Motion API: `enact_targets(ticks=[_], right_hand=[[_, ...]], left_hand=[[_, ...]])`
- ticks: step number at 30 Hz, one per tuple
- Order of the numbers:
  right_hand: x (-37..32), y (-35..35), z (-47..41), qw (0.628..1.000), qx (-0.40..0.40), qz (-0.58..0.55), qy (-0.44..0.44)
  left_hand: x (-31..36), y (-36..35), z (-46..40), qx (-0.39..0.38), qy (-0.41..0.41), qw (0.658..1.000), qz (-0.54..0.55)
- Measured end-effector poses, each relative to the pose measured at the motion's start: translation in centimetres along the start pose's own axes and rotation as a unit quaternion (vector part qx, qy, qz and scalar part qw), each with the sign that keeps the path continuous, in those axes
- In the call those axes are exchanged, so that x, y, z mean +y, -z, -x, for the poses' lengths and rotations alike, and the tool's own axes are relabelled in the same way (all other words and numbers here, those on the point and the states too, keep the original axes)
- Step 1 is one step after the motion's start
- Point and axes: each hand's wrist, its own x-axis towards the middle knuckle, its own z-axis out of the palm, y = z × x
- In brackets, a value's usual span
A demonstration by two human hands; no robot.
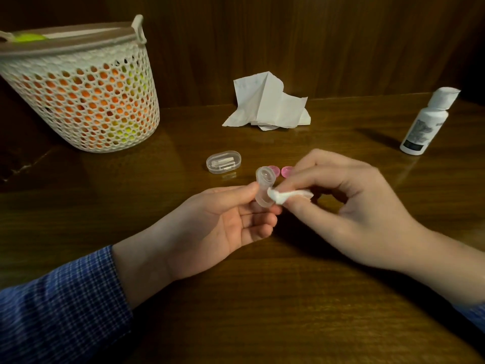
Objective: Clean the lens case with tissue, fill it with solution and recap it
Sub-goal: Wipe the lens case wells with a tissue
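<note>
Blue checked sleeve (60,306) covers the person's left forearm at the bottom left, nearest the camera, above a dark wooden table (262,311). From it the left hand (217,222) reaches toward the middle, palm turned up. Its thumb and fingers are curled round a clear plastic lens case (265,189), held up off the table with one open cup facing the camera.

From the right comes the right hand (349,206), its bare forearm crossing the lower right corner. Its thumb and fingertips pinch a small wad of white tissue (282,197), which touches the lower end of the lens case.

Just behind the two hands, two pink caps (286,171) lie on the table side by side, partly hidden by the case and the right fingers. Left of them sits a small clear oval box (223,162) with its lid closed and something pale inside.

Farther back, near the wooden wall, lies a crumpled white tissue sheet (265,106). At the far right stands a white solution bottle (426,122) with a white cap, well apart from the hands.

At the far left stands a white mesh basket (86,101) with orange and yellow-green showing through its holes.
</note>
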Motion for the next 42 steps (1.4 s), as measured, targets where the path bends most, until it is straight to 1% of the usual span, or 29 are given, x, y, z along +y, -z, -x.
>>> enact_targets(ticks=[2, 6, 9, 11, 14, 22, 25, 29, 32, 36, 42], right_hand=[[0.1, -0.2, 0.2, 0.995, -0.013, 0.068, 0.068], [0.6, 0.1, 0.0, 0.979, -0.003, 0.154, 0.136], [0.8, 0.2, -0.1, 0.966, 0.005, 0.187, 0.177], [0.8, 0.1, -0.2, 0.959, -0.005, 0.204, 0.195], [0.4, 0.3, -0.3, 0.955, -0.028, 0.221, 0.198], [-0.8, -0.1, -0.1, 0.969, -0.091, 0.204, 0.103], [-1.3, -0.3, 0.1, 0.976, -0.097, 0.186, 0.065], [-1.6, -0.4, 0.2, 0.985, -0.101, 0.142, 0.009], [-1.6, -0.5, 0.2, 0.990, -0.093, 0.098, -0.025], [-1.5, -0.6, 0.1, 0.993, -0.079, 0.025, -0.081], [-1.0, -0.5, -0.1, 0.973, -0.093, -0.103, -0.182]], left_hand=[[-0.1, 0.3, 0.0, -0.022, 0.004, 1.000, 0.000], [-0.1, 0.4, -0.2, -0.030, 0.015, 0.999, -0.019], [0.0, 0.2, -0.1, -0.038, 0.030, 0.998, -0.044], [0.1, 0.3, 0.2, -0.055, 0.043, 0.996, -0.052], [0.2, 0.4, 0.4, -0.068, 0.056, 0.995, -0.056], [0.2, 0.3, 0.4, -0.038, 0.030, 0.997, -0.066], [-0.1, 0.3, 0.4, -0.028, 0.001, 0.996, -0.087], [-0.5, 0.1, 0.4, 0.007, -0.042, 0.991, -0.128], [-0.6, 0.1, 0.3, 0.020, -0.077, 0.984, -0.157], [-0.7, 0.0, 0.3, 0.028, -0.099, 0.982, -0.159], [-0.9, 0.1, 0.1, 0.037, -0.105, 0.984, -0.141]])
